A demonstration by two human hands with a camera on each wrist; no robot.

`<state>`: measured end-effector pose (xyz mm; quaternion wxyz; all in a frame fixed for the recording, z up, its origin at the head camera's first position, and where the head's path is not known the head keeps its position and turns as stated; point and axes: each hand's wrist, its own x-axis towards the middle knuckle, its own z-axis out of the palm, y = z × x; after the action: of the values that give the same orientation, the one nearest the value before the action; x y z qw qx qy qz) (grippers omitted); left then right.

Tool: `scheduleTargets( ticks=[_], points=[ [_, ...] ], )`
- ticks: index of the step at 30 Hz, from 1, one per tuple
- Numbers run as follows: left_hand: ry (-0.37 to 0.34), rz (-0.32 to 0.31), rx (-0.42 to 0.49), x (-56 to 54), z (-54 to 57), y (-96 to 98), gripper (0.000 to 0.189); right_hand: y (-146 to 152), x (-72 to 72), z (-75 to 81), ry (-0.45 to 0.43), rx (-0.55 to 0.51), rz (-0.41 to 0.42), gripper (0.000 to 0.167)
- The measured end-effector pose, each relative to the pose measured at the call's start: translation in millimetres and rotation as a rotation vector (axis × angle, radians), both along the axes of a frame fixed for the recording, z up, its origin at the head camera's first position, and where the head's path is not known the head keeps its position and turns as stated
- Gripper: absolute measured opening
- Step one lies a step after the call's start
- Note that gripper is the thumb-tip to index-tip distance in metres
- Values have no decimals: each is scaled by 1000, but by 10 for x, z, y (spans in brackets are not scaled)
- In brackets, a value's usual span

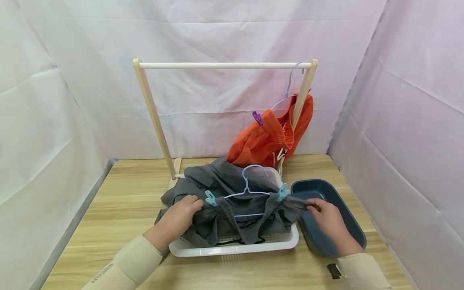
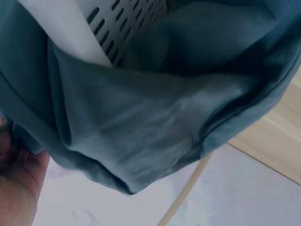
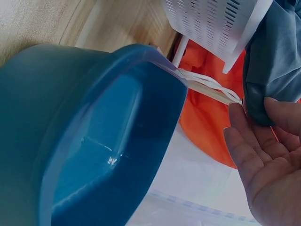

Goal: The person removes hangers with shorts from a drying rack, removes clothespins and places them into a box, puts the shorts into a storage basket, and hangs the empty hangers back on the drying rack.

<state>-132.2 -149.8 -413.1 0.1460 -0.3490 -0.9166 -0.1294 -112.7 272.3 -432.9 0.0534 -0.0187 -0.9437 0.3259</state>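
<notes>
Grey pants (image 1: 224,177) with a gathered waistband lie heaped in and over a white basket (image 1: 235,251) in the head view. Two teal clothespins (image 1: 211,198) fasten the waistband to a light blue hanger (image 1: 247,192), whose hook points up. My left hand (image 1: 183,213) grips the waistband's left side, just beyond the clothespin; the left wrist view shows its fingers at the cloth's edge. On the other side, my right hand (image 1: 326,217) pinches the waistband's right end between thumb and fingers, pulled out sideways. The right wrist view shows that pinch at the grey cloth.
Behind the basket stands a wooden rack with a white rail (image 1: 217,65). Orange pants (image 1: 253,141) hang at its right end from another blue hanger, with a purple clothespin (image 1: 257,118). A dark blue basin (image 1: 315,185) stands right of the basket, under my right hand. White cloth walls surround the table.
</notes>
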Motion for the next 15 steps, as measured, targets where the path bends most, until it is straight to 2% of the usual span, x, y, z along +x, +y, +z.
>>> scheduleTargets(
  ticks=[5, 9, 15],
  points=[
    [25, 8, 7, -13, 17, -19, 29, -16, -3, 6, -3, -4, 6, 17],
    [19, 16, 1, -8, 23, -26, 29, -22, -14, 18, -15, 6, 23, 19],
    [1, 30, -11, -2, 27, -37, 29, -51, -21, 125, -32, 20, 77, 32]
  ],
)
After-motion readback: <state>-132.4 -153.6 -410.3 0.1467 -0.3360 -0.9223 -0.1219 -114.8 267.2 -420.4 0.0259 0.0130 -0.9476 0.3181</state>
